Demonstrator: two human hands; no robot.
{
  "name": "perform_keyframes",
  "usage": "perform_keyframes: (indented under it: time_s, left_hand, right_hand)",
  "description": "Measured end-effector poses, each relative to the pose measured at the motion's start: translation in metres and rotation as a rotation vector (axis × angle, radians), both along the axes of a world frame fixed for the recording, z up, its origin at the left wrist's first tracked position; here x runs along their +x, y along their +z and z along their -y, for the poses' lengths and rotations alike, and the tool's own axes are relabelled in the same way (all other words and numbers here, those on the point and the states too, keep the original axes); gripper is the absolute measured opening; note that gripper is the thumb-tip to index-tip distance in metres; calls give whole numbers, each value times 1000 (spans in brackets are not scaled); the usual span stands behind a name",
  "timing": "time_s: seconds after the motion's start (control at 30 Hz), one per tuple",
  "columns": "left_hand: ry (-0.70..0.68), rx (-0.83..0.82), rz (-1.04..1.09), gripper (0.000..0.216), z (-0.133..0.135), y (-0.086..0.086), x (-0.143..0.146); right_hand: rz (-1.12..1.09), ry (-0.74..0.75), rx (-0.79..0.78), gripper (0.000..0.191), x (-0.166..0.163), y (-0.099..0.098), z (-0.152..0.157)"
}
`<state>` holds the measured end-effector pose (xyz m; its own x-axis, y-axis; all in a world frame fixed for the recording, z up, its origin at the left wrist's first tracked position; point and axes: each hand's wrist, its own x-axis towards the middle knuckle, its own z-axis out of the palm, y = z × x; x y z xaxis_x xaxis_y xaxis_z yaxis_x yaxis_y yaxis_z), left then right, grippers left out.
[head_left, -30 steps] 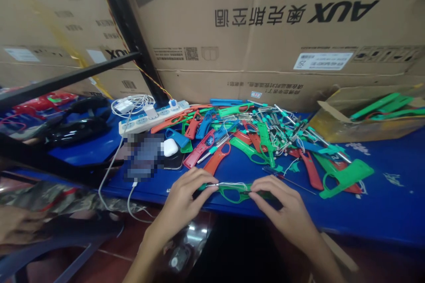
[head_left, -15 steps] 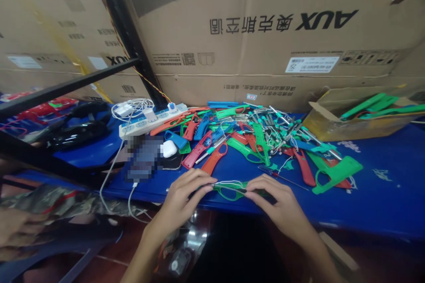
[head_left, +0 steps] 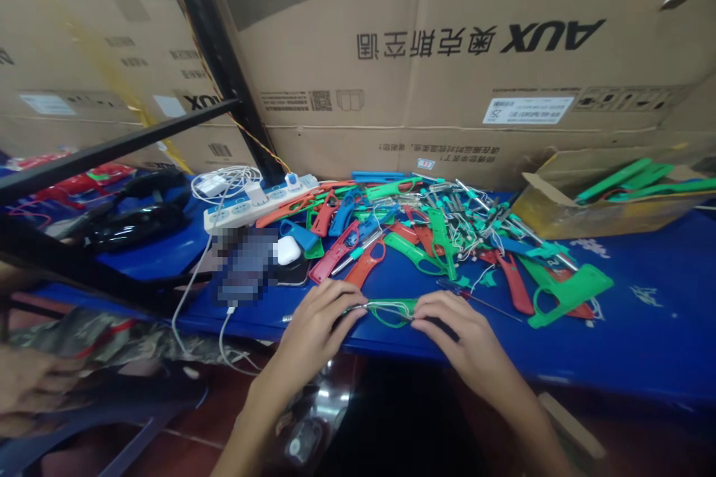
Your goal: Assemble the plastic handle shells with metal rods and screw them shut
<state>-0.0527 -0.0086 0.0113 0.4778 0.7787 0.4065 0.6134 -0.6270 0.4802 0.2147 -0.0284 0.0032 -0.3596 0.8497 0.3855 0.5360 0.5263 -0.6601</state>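
Note:
Near the table's front edge, my left hand point(head_left: 324, 320) and my right hand point(head_left: 456, 324) hold opposite ends of a green lighter casing point(head_left: 394, 323). Thin white wires point(head_left: 385, 305) loop between my fingertips along the casing. Both hands are closed in a pinch, and my fingers hide the casing's ends. Just beyond lie an orange casing half point(head_left: 366, 264), a pink casing half point(head_left: 334, 252) and a thin screwdriver-like tool point(head_left: 495, 308). A loose green casing half point(head_left: 576, 294) rests to the right.
A heap of metal-tubed lighter inner parts point(head_left: 475, 216) spreads across the blue table point(head_left: 643, 343). A cardboard box point(head_left: 593, 218) with green casings stands at right. Left are a power strip point(head_left: 224, 215), a phone point(head_left: 246, 268) and another person's hand point(head_left: 39, 387).
Between my hands, a thin straight piece seen earlier no longer shows, and the white wires now bow out in loops. Both hands stay in nearly the same place. The view has shifted slightly.

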Motion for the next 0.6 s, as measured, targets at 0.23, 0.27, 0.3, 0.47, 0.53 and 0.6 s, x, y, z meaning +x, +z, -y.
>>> perform_keyframes:
  time_s: [0.23,0.27,0.3,0.47,0.53,0.6]
  left_hand:
    - [-15,-49,-15,15,-4,1,1]
    - [-12,-48,-15,15,-4,1,2]
    - [-9,-50,-12,15,-4,1,1]
    - [-35,-62,25,24,-4,-1,-1]
    - [-41,-66,27,27,-4,-1,-1]
    - [-38,-71,29,26,-5,-1,0]
  right_hand:
    - [-20,-3,-52,12,0,-1,-2]
    - [-17,-7,-64,11,0,-1,-2]
    - [-16,-11,-74,11,0,-1,-2]
    - [-24,-21,-95,10,-1,-2,-3]
    - [-33,-21,-96,10,-1,-2,-3]
    - [-40,-29,-98,11,-2,-2,-2]
